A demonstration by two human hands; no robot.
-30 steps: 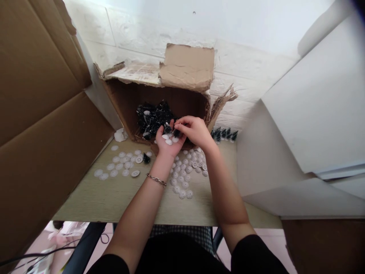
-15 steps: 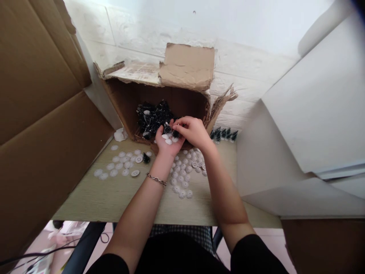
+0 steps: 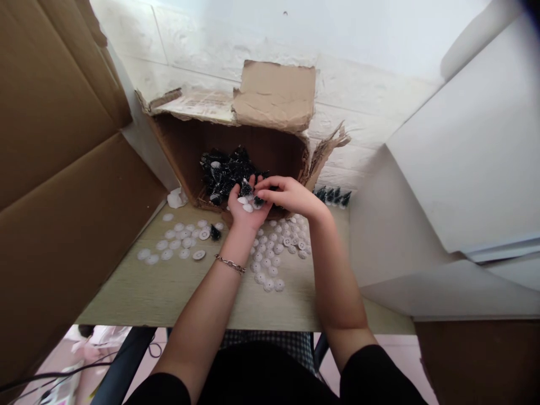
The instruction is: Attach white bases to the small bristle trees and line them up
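My left hand is cupped palm up in front of the open cardboard box, holding a few white discs and small dark miniature trees. My right hand meets it from the right, its fingertips pinched on one small dark tree over the left palm. A heap of dark miniature trees lies inside the box. Several white discs are spread on the table under my hands, and more white discs lie to the left with one lone small tree.
A row of finished small trees stands right of the box by the wall. A large brown cardboard sheet walls off the left side. White boxes crowd the right. The wooden table edge runs near my body.
Both hands stay together at the box mouth; my right fingers have shifted slightly on the small tree. The view has nudged a little.
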